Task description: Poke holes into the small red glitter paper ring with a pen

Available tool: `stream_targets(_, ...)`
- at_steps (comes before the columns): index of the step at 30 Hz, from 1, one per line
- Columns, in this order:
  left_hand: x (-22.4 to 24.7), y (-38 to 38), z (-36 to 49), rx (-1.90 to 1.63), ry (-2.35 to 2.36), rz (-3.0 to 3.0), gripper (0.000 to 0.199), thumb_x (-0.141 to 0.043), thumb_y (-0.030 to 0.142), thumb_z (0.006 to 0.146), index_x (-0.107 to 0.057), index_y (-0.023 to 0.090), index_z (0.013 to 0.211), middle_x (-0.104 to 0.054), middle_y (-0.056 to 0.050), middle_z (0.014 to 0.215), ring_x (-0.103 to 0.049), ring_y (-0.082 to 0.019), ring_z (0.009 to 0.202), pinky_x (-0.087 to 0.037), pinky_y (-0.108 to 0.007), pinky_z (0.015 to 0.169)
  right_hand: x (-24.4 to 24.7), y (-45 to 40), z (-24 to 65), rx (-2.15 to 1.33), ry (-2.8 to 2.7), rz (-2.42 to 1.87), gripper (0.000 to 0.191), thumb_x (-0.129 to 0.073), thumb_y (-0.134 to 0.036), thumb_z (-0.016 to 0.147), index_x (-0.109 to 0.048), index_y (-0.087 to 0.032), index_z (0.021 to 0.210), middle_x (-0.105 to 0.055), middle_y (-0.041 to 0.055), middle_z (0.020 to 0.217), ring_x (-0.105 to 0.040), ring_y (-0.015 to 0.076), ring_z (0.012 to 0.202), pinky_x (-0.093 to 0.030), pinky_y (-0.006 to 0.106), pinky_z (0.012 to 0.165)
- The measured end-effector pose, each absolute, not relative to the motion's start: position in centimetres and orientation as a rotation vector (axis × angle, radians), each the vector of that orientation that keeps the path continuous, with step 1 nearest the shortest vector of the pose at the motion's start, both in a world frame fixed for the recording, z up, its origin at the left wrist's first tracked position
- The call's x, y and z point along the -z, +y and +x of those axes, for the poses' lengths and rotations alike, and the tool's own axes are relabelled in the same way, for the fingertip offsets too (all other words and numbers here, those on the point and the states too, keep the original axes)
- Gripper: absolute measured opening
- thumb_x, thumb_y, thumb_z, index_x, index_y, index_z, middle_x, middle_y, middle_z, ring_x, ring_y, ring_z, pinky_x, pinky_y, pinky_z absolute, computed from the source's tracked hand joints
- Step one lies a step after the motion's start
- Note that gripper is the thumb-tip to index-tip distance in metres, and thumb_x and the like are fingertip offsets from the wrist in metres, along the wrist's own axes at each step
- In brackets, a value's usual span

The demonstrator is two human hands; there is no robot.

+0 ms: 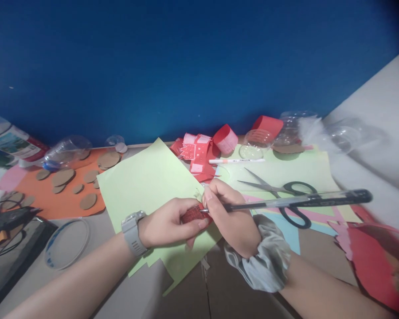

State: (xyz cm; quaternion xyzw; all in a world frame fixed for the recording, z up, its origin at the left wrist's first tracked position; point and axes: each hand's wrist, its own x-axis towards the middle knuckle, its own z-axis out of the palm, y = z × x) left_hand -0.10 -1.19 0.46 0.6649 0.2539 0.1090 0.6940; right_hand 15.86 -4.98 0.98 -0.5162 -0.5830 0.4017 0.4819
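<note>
My left hand, with a grey watch on its wrist, is closed round a small dark red textured piece above a light green sheet. Close against it, my right hand is closed too, with a long black pen running out between its fingers to the right. The pen's tip is by the red piece. At the right fingertips shows a small pale green bit. A grey scrunchie is round the right wrist.
Open scissors lie right of the hands. Behind are red paper rings, a white marker and clear plastic cups. Cardboard discs on orange paper and a plastic ring lie left.
</note>
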Motion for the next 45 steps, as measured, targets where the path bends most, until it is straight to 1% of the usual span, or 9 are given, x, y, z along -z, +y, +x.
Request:
stream_targets(4, -0.53, -1.17, -0.10, -0.232, 0.579, 1.497, 0.027, -0.050, 0.038, 0.091, -0.052, 0.011, 0.093, -0.059, 0.000, 0.055, -0.057, -0.009, 0.046, -0.043, -0.018, 0.049, -1.09, -4.98, 15.82, -0.977, -1.406, -1.267, 0.025, -0.041, -0.021, 0.089, -0.039, -0.021, 0.064, -0.035, -0.0058, 0.056, -0.036, 0.0094, 0.052, -0.032, 0.023, 0.050)
stream_targets(8, -0.61, -1.17, -0.13, -0.235, 0.573, 1.501, 0.025, -0.050, 0.036, 0.091, -0.052, 0.012, 0.089, -0.059, 0.000, 0.056, -0.057, -0.009, 0.047, -0.043, -0.019, 0.049, -1.14, -4.97, 15.78, -0.955, -1.413, -1.272, 0.024, -0.041, -0.019, 0.088, -0.041, -0.020, 0.063, -0.036, -0.0053, 0.057, -0.037, 0.0095, 0.053, -0.032, 0.023, 0.051)
stream_targets(15, -0.62, -1.19, -0.13, -0.225, 0.585, 1.479, 0.026, -0.050, 0.037, 0.091, -0.053, 0.011, 0.094, -0.059, 0.000, 0.055, -0.057, -0.010, 0.047, -0.043, -0.019, 0.049, -1.17, -5.03, 15.74, -1.011, -1.358, -1.234, 0.026, -0.041, -0.023, 0.091, -0.040, -0.020, 0.064, -0.035, -0.0060, 0.056, -0.034, 0.0087, 0.051, -0.030, 0.022, 0.049)
stream_targets(19, -0.66, -1.18, -0.14, -0.221, 0.601, 1.474, 0.025, -0.051, 0.036, 0.091, -0.053, 0.011, 0.093, -0.058, 0.001, 0.054, -0.058, -0.010, 0.047, -0.044, -0.019, 0.049, -1.17, -4.90, 15.78, -1.074, -1.284, -1.207, 0.030, -0.040, -0.025, 0.092, -0.040, -0.020, 0.063, -0.033, -0.0066, 0.055, -0.032, 0.0083, 0.050, -0.030, 0.023, 0.049)
stream_targets(24, -0.75, -1.14, -0.12, -0.218, 0.600, 1.497, 0.024, -0.050, 0.035, 0.091, -0.052, 0.011, 0.089, -0.058, 0.000, 0.054, -0.057, -0.009, 0.047, -0.044, -0.019, 0.049, -1.13, -4.83, 15.87, -1.100, -1.298, -1.208, 0.029, -0.040, -0.025, 0.093, -0.040, -0.020, 0.064, -0.033, -0.0066, 0.057, -0.032, 0.0083, 0.052, -0.030, 0.023, 0.051)
stream_targets(29, -0.79, -1.13, -0.12, -0.217, 0.591, 1.499, 0.024, -0.051, 0.035, 0.091, -0.051, 0.011, 0.089, -0.057, 0.000, 0.055, -0.056, -0.009, 0.047, -0.044, -0.018, 0.049, -1.12, -4.84, 15.97, -1.085, -1.344, -1.195, 0.027, -0.039, -0.019, 0.091, -0.040, -0.020, 0.064, -0.035, -0.0063, 0.058, -0.034, 0.0086, 0.054, -0.031, 0.022, 0.052)
stream_targets(37, -0.83, -1.13, -0.03, -0.219, 0.581, 1.490, 0.023, -0.051, 0.034, 0.091, -0.051, 0.011, 0.089, -0.057, 0.001, 0.054, -0.057, -0.009, 0.046, -0.044, -0.018, 0.049, -0.88, -5.00, 15.86, -1.033, -1.358, -1.221, 0.027, -0.041, -0.024, 0.090, -0.039, -0.020, 0.064, -0.033, -0.0066, 0.057, -0.035, 0.0092, 0.053, -0.031, 0.023, 0.051)
stream_targets(45, -0.68, -1.08, -0.17, -0.224, 0.578, 1.483, 0.023, -0.051, 0.035, 0.091, -0.051, 0.012, 0.089, -0.057, 0.000, 0.055, -0.057, -0.010, 0.047, -0.045, -0.018, 0.048, -0.75, -4.81, 15.86, -1.008, -1.400, -1.243, 0.026, -0.042, -0.023, 0.089, -0.039, -0.021, 0.064, -0.034, -0.0067, 0.056, -0.034, 0.0093, 0.053, -0.031, 0.023, 0.050)
